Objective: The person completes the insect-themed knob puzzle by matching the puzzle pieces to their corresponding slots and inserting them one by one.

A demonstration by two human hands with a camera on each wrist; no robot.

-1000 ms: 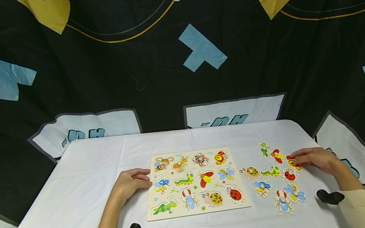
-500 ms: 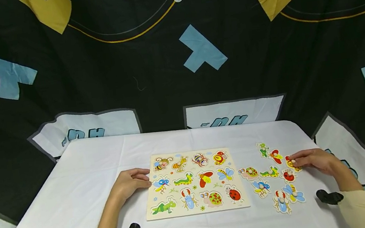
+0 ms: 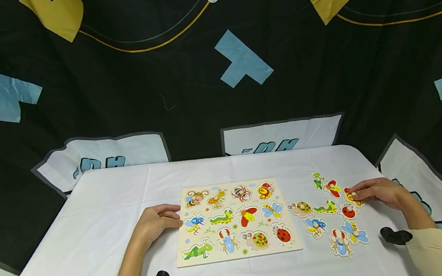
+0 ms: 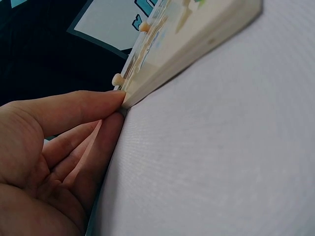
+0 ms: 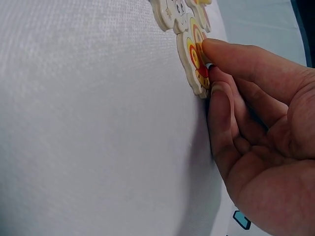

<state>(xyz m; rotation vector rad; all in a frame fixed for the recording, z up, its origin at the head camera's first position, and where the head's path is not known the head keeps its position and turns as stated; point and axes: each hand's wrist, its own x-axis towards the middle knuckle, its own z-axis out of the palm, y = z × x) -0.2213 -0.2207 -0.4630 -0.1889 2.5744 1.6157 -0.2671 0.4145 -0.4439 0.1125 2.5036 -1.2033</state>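
A wooden insect knob puzzle board [image 3: 261, 250] lies flat on the white table. My left hand [image 3: 152, 221] rests at its left edge, fingertips and thumb touching the board's side. Knobs rise from the board in the left wrist view. At the right, my right hand [image 3: 379, 191] pinches the knob of a red and yellow butterfly puzzle piece [image 3: 349, 195]. In the right wrist view that butterfly piece [image 5: 193, 59] lies on the cloth beside another piece, with part of it behind my fingertips.
Several loose pieces lie right of the board, among them a ladybug [image 3: 348, 210], a snail [image 3: 300, 209], a caterpillar [image 3: 325, 208] and a stag beetle [image 3: 340, 244]. The snail is close to the board's right edge. A black curtain [image 3: 184, 115] hangs behind the table.
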